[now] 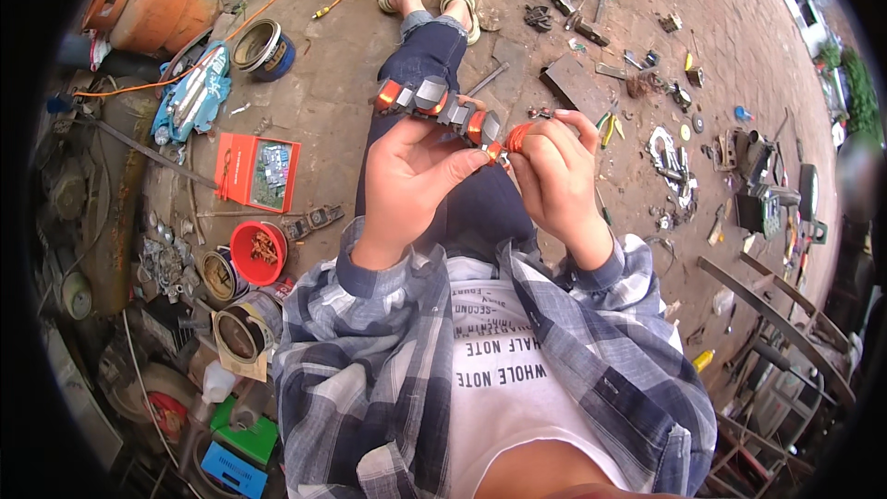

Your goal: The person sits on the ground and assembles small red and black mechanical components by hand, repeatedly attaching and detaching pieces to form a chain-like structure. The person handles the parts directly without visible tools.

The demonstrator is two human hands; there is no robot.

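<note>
Fingers of the left hand [407,176] clamp a curved grey-and-orange wound metal segment [439,106], steadying it above the lap. The right hand [554,176] pinches the orange tape end [517,137] taut at its tip.

We see our blue-and-white plaid cotton shirt [370,360], an orange-and-grey segmented metal part [439,106] and a round red plastic bowl [257,253].

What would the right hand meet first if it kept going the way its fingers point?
Likely the banded orange-and-grey part: the right hand points left at its near end, beside the left hand. Depth is unclear.
</note>
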